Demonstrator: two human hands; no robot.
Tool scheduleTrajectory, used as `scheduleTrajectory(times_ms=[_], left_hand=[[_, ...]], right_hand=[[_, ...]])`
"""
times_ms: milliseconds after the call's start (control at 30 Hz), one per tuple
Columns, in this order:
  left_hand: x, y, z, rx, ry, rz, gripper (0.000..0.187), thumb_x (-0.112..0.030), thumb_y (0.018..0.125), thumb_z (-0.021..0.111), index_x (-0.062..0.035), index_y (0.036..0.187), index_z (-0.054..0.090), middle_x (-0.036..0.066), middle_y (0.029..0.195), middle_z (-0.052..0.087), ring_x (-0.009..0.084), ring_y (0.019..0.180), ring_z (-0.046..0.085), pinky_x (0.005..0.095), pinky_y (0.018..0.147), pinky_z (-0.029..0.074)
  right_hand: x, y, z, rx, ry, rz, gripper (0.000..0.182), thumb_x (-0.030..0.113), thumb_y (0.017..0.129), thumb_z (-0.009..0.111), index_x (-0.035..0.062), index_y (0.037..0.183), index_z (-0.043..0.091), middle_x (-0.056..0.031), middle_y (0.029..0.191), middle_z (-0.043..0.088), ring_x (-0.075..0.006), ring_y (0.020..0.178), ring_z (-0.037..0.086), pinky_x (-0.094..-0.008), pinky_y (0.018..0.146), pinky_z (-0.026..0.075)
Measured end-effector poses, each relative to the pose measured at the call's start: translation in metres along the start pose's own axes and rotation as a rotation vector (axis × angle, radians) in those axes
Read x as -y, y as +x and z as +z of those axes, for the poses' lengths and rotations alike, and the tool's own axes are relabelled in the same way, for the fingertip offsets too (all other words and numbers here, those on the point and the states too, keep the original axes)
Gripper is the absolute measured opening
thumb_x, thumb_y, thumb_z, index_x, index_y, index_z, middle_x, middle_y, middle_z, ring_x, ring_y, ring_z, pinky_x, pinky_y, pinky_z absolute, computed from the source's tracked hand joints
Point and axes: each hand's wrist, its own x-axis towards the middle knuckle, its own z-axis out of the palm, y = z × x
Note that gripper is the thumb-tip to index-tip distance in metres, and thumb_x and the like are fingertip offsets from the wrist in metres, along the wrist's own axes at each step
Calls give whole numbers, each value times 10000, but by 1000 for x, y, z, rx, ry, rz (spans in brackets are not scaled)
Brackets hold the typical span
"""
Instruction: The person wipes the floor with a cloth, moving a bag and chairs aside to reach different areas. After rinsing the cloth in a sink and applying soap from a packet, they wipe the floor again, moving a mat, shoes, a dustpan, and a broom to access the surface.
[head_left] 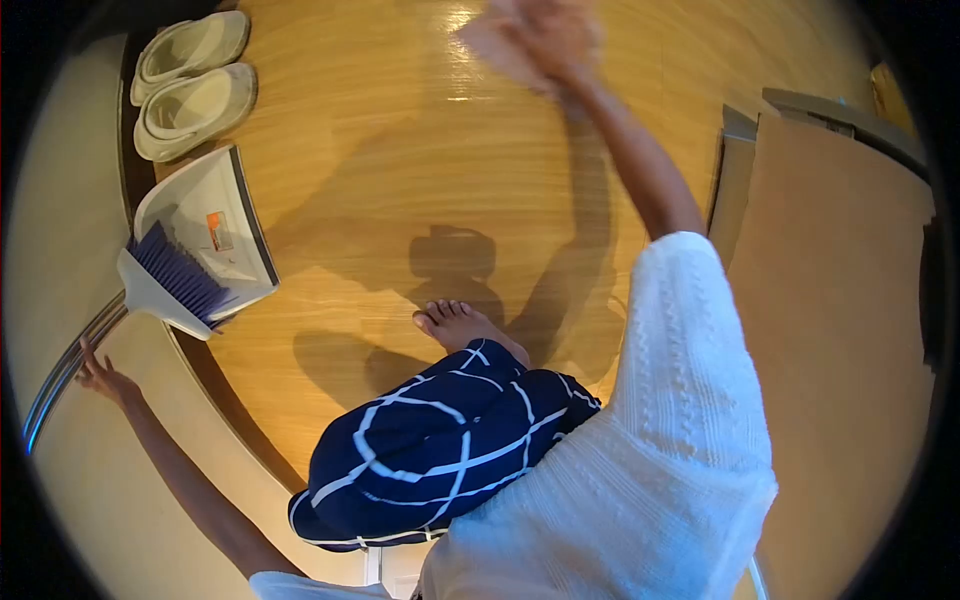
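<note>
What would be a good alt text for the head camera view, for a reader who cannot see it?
Seen from above, a person's right hand presses a pinkish cloth on a wooden floor, while the left hand touches a pale wall. A dustpan with a brush and slippers lie nearby.

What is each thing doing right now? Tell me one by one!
Left hand: fingers spread, flat against the cream wall.
Right hand: blurred, stretched out over the floor, on a pinkish cloth.
Slippers: side by side on the wooden floor, nobody wearing them.
Dustpan: lying by the wall, brush resting in it.
Foot: bare, on the floor.
</note>
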Motion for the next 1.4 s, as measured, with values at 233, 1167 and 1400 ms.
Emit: scheduleTrajectory(times_ms=[233,1167,1400], left_hand=[[107,-39,-41,-190,198,272,824,-258,702,754,103,1262,269,182,1190,423,280,1077,472,415,902,428],[266,-441,-395,721,648,-500,702,-113,752,696,-58,1342,321,175,1297,375,289,1220,364,413,991,330],[271,-459,-408,612,704,-452,788,-172,710,732,-74,1356,292,185,1342,338,331,1235,341,409,1010,311]], right_hand=[[-147,-250,-100,5,-571,406,611,556,885,306,180,1364,344,-71,1453,226,-328,1345,124,-455,1081,122],[98,-351,-26,162,-720,213,496,325,903,396,57,1319,354,-128,1310,400,-272,1168,391,-407,971,303],[492,-359,127,312,89,-496,612,420,872,412,74,1365,297,-96,1457,194,-305,1344,135,-518,1062,69]])
